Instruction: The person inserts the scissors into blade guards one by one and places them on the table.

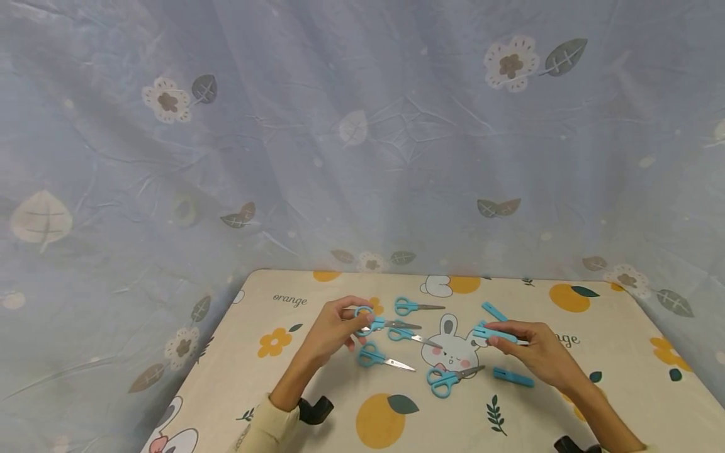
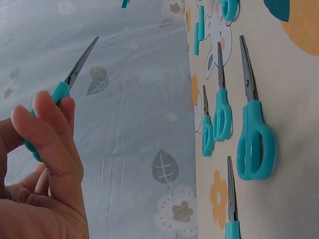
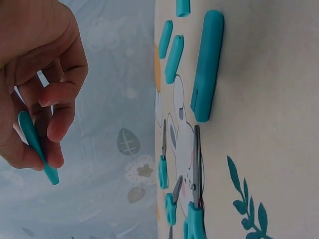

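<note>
My left hand [image 1: 338, 327] pinches a pair of scissors [image 2: 62, 89] by the blue handle, its blades pointing away from the fingers. In my right hand [image 1: 535, 347] a slim blue scissor cover [image 3: 35, 144] is pinched between thumb and fingers. The blades are apart from this cover, with a gap between the hands. Below the hands lie several more blue-handled scissors [image 1: 370, 355], their blades bare and pointing right. Another blue cover [image 1: 513, 377] rests on the cloth under the right hand.
A cream cloth [image 1: 317, 390] printed with oranges and a rabbit covers the table. One more blue cover [image 1: 494, 311] lies behind the right hand. Close to the front rests another pair of scissors [image 1: 444, 382]. A grey-blue patterned curtain [image 1: 362, 157] hangs behind the table.
</note>
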A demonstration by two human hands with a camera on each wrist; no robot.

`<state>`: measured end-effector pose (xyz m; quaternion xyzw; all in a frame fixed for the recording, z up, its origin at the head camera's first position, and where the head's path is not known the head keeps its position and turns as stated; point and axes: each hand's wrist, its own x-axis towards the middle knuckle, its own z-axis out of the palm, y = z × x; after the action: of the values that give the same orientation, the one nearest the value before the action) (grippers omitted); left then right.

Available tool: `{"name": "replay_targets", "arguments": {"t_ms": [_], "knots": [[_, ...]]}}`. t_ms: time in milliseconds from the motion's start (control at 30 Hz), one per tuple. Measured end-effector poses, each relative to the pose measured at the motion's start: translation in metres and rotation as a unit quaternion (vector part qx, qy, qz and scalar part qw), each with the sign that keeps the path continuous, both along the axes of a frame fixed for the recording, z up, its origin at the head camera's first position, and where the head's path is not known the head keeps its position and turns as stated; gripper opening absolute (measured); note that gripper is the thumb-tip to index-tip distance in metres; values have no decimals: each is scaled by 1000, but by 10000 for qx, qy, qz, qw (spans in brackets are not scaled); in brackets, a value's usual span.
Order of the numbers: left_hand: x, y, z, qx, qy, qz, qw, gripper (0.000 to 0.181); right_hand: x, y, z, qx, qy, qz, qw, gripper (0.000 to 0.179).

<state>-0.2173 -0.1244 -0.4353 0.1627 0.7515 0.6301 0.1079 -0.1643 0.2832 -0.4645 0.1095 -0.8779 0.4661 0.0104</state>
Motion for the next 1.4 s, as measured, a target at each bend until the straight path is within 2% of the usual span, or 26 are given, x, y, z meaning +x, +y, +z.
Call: {"name": "replay_targets", "arguments": {"t_ms": [333,533,767,1100,1400], "knots": [[-2,9,0,97,-78,-19,9999,30,-3,-10,0,-48,73,-5,10000,33],[-2,13,2,109,-198,14,9997,27,-4,-14,0,-245,118,178,9995,31],[-4,17,1,205,-208,-18,9996,27,-5,-19,2,-384,-41,212,9990,31],[-6,20,0,167,-225,-46,9996,26,-7,-24,2,-530,-57,216,9983,30],[-7,25,-2,248,-347,-78,9991,28,-12,-30,-1,-665,152,456,9966,28]]}}
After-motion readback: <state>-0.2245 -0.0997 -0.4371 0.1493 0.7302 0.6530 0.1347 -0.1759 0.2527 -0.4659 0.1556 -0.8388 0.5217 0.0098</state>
